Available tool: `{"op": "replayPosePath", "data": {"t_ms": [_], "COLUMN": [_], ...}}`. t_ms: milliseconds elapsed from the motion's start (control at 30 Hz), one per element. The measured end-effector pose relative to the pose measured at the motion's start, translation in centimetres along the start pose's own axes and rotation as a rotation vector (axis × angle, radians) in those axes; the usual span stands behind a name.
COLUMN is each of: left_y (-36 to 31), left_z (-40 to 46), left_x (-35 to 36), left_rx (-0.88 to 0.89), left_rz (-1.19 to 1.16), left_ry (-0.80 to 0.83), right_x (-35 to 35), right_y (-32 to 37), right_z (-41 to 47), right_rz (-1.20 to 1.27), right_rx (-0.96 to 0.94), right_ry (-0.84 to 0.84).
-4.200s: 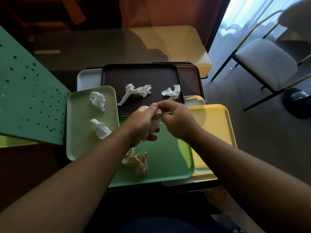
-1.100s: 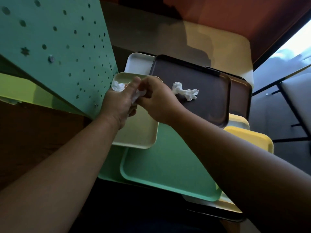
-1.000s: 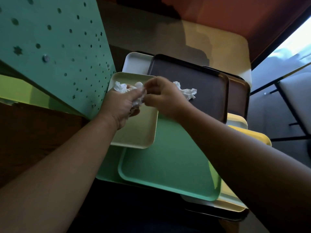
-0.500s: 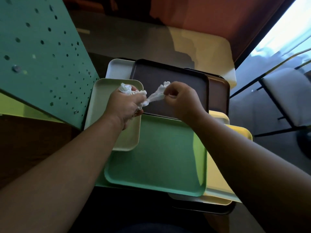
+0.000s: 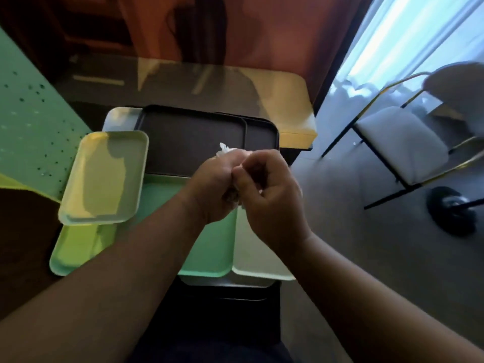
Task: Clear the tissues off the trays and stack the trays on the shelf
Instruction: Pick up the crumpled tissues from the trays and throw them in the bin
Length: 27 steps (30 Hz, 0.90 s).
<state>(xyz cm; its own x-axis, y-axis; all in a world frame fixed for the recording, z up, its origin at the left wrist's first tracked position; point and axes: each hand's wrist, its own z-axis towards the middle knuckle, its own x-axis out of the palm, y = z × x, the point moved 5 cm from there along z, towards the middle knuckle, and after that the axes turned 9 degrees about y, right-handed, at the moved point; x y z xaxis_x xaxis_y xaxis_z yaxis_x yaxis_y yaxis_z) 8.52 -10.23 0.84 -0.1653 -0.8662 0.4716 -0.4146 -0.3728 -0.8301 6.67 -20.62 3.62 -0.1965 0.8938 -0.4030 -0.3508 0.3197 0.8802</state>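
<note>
White tissues (image 5: 224, 151) sit bunched in the left hand (image 5: 214, 187), right hand (image 5: 267, 195) pinching them, above the green tray (image 5: 209, 247).

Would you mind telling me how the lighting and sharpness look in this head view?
Head view: bright daylight from the window washes out the upper right; the trays sit in dimmer light, with a shadow across the pale green tray; the whole picture is soft with blur, and straight edges bow from the wide lens.

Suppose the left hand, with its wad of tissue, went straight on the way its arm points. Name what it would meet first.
Probably the dark brown tray: the left hand points up and slightly right, toward it. Depth is unclear, so the hand may pass above the tray. The tissue pokes out ahead.
</note>
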Motion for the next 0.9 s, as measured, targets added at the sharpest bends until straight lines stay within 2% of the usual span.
{"op": "replayPosePath", "data": {"t_ms": [67,200,400,533,567,600,667,733,800,900], "left_y": [0.5,1.9,6.9,8.9,9.7,10.8,12.1,14.0,15.7,19.4], "left_z": [0.2,0.3,-0.8,-2.6,-3.0,-3.8,-5.6,-7.3,-8.8,-10.2], "left_x": [2.4,6.3,11.9,16.3,17.2,18.2,20.2,22.3,24.5,28.1], "left_rx": [-0.06,-0.159,-0.347,-0.296,-0.316,-0.419,-0.416,-0.492,-0.494,-0.499], "left_rz": [-0.019,-0.025,0.079,0.137,0.117,0.07,0.135,0.098,0.118,0.201], "left_ry": [0.02,0.117,0.294,0.396,0.44,0.481,0.549,0.584,0.662,0.65], "right_x": [-2.1,-4.6,-6.4,-9.4,-10.0,-10.6,-11.8,-13.2,-14.8,-16.6], "right_y": [-0.2,-0.2,0.6,1.5,1.7,1.8,2.0,1.9,1.5,-0.5], "right_z": [-1.6,-5.0,-11.3,-16.8,-18.1,-19.5,-22.5,-25.5,-28.1,-32.5], "right_rz": [-0.103,-0.518,-0.439,-0.551,-0.531,-0.513,-0.539,-0.563,-0.519,-0.465], "right_rx": [-0.006,-0.002,0.143,0.198,0.201,0.198,0.201,0.251,0.312,0.367], "right_ry": [-0.114,-0.261,-0.296,-0.334,-0.346,-0.362,-0.418,-0.474,-0.492,-0.522]}}
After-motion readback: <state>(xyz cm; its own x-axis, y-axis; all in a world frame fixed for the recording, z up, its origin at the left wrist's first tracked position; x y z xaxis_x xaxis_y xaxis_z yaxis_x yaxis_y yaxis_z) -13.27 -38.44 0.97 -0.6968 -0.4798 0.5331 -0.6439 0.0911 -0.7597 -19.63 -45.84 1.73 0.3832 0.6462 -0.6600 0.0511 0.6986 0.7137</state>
